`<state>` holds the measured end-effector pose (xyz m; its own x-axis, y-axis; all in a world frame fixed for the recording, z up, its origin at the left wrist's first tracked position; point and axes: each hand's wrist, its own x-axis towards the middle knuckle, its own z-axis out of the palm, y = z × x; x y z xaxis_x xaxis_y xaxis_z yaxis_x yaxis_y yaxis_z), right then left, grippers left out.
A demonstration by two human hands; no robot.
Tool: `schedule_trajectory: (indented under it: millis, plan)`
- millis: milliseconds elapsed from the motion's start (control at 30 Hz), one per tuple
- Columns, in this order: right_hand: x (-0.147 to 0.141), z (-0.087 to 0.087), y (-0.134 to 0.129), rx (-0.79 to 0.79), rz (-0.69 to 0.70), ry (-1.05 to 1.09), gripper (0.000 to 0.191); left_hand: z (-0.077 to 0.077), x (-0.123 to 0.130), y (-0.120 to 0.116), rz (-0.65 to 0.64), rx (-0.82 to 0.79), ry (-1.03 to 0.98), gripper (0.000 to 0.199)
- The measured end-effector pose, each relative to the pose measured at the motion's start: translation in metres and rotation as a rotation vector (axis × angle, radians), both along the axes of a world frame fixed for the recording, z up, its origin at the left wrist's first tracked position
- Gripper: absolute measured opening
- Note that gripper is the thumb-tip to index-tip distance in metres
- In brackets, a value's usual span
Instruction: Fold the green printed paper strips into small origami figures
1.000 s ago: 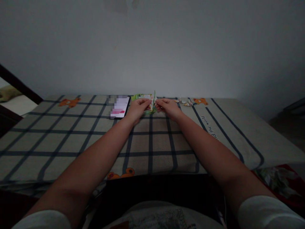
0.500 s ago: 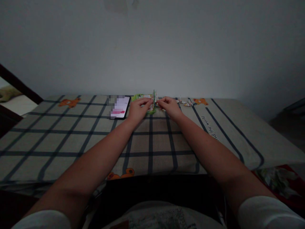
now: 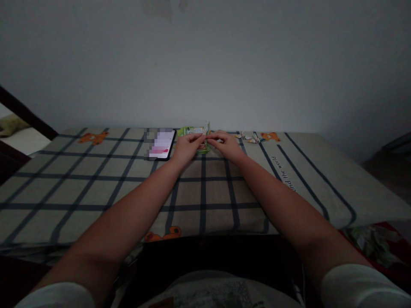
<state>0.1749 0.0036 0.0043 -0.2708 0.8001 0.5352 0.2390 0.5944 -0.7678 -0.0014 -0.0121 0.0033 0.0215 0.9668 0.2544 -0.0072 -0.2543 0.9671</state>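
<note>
My left hand (image 3: 187,148) and my right hand (image 3: 228,146) meet near the back of the table, their fingertips almost touching. Both pinch a thin, green-and-white piece of printed wrapper (image 3: 206,127), which sticks up between them. The lower part of that piece is hidden by my fingers. Behind and under my left hand lies a bright green printed packet (image 3: 186,129). To the right of my right hand rest several small crumpled or folded wrapper pieces (image 3: 249,137).
A phone (image 3: 162,145) with a lit screen lies left of my left hand. A checked cloth (image 3: 96,171) with bear prints covers the table, which stands against a plain wall (image 3: 205,64). Something red with green-white pieces (image 3: 379,246) is below the right edge.
My right hand has moved slightly left, bringing its fingertips against those of my left hand. The wrapper piece now leans and looks narrower at the fingers.
</note>
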Motion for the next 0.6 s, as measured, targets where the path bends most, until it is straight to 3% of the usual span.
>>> schedule_trajectory:
  millis: [133, 333, 600]
  plan:
    - [0.0002, -0.0036, 0.0037, 0.025, 0.045, 0.031, 0.020, 0.0031, 0.0014, -0.0016, -0.028, -0.049, -0.095, 0.036]
    - [0.0036, -0.0018, 0.0018, -0.085, 0.091, 0.146, 0.026, 0.0066, -0.0006, 0.0000, 0.007, -0.092, -0.146, 0.029]
    - [0.0034, -0.0005, 0.0023, -0.088, 0.100, 0.095, 0.029, 0.0084, -0.0037, 0.0034, 0.022, -0.176, -0.090, 0.018]
